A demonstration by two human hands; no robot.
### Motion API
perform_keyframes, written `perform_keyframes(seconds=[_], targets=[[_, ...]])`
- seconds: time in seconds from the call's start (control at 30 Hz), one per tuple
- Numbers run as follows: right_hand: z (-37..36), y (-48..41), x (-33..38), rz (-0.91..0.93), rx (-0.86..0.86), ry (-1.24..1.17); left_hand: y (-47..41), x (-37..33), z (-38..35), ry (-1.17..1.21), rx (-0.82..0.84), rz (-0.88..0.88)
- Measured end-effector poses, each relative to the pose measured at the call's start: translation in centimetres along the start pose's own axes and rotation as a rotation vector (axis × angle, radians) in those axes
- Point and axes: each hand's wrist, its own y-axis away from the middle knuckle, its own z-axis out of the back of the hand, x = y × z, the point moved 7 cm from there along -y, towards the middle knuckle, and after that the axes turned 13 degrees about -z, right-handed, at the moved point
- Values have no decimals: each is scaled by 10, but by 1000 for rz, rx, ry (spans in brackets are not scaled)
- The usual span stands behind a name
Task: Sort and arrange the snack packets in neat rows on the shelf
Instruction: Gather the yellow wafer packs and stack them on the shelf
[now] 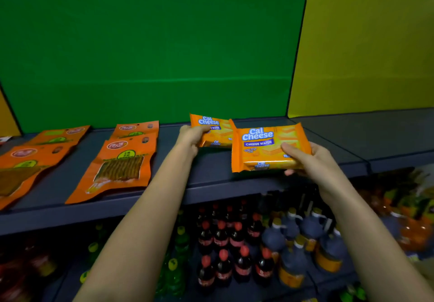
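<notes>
While squaring up the row, pinching near packet (263, 149) by its right edge in right hand (312, 160), over the shelf (211, 184); curling left hand (191, 137) round far packet (217, 131) just behind-left, probably aligning the 2.

One view: a wide-angle head camera, facing forward and downward, close to the shelf (206, 170). The left hand (191, 137) gripping the rear wafer packet (219, 131) and the right hand (312, 160) gripping the front wafer packet (263, 149) sit centre-frame. The green panel (152, 43) lies above the grip, the bottles (223, 236) below it.
</notes>
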Motion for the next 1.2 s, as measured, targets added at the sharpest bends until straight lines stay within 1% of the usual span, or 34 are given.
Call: perform_keyframes(seconds=[0.13, 0.3, 0.4, 0.53, 0.63, 0.77, 0.87, 1.1, 1.2], targets=[[-21, -44, -1, -8, 48, 86, -39, 12, 3, -65, -64, 26], [-45, -89, -15, -26, 41, 263, -78, 22, 16, -336, -126, 11], [-56, -107, -12, -24, 18, 480, -101, 27, 21, -466, -128, -10], [-73, -123, -8, -39, 39, 876, -123, 32, 26, -609, -125, 8], [-87, -131, -3, 9, 44, 1031, -129, 29, 24, -670, -126, 13], [-103, -132, 7, 72, 18, 1069, -133, 27, 22, -694, -169, -5], [-112, -135, 10, 101, -2, 1091, -135, 27, 22, -763, -176, -21], [-116, -135, 14, 126, -4, 1126, -129, 22, 18, -966, -119, -37], [-111, -132, 17, 145, -35, 1140, -121, 12, 13, -1089, -77, -57]])
